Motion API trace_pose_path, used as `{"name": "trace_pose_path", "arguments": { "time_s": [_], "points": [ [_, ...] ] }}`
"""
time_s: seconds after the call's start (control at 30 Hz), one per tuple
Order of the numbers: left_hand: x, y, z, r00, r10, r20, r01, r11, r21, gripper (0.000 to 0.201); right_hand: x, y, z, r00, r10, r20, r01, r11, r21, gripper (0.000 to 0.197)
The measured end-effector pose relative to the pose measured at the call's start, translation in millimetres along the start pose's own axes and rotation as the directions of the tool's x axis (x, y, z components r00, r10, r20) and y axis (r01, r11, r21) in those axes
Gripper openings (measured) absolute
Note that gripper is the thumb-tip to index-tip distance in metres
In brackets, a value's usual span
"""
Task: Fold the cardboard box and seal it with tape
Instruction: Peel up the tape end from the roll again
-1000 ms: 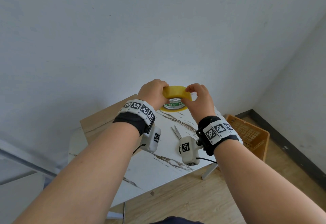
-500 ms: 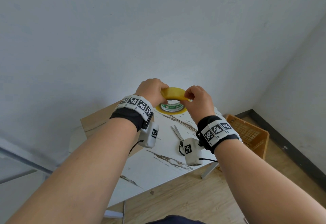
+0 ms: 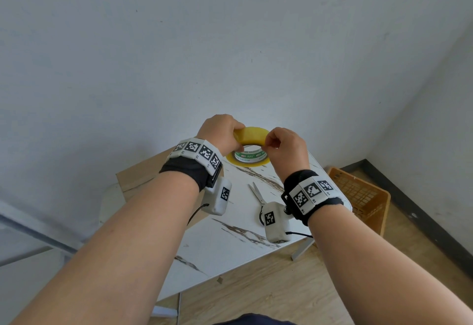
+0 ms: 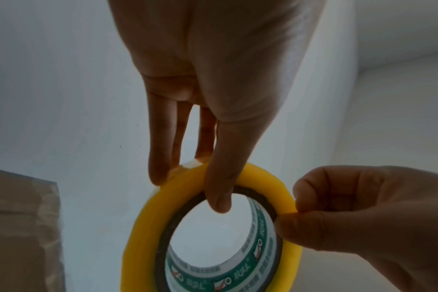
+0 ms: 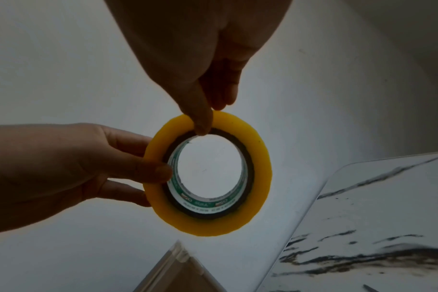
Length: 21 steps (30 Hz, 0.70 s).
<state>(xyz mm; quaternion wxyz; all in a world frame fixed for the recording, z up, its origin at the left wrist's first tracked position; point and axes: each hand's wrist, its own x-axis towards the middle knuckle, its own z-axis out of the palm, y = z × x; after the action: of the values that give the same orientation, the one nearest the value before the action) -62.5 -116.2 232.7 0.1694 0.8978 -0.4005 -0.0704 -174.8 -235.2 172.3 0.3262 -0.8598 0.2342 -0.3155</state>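
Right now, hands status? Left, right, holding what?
Left hand: holds the yellow tape roll, thumb across its rim, fingers behind.
Right hand: curled, thumb and fingertips pinch the roll's outer edge.

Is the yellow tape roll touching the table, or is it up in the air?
Apart. In the right wrist view the tape roll hangs between both hands, with bare wall showing below it before the table edge.
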Motion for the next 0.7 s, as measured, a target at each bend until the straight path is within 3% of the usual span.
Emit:
{"name": "trace_pose_path", "arguments": {
  "time_s": [0.3, 0.7],
  "points": [
    [3.5, -3.6, 0.9, 1.000, -0.001, 0.003, 0.001, 1.000, -0.007, 0.048, 3.1, -0.7, -2.4, 1.000, 0.023, -0.013, -0.023, 1.000, 0.022, 0.018],
    [7.0, -14.1, 5.6, 1.000, -0.003, 0.011, 0.003, 1.000, 0.007, 0.057, -1.1, -2.4, -0.6, 0.993, 0.096, 0.071, -0.101, 0.993, 0.062, 0.021]
  ]
}}
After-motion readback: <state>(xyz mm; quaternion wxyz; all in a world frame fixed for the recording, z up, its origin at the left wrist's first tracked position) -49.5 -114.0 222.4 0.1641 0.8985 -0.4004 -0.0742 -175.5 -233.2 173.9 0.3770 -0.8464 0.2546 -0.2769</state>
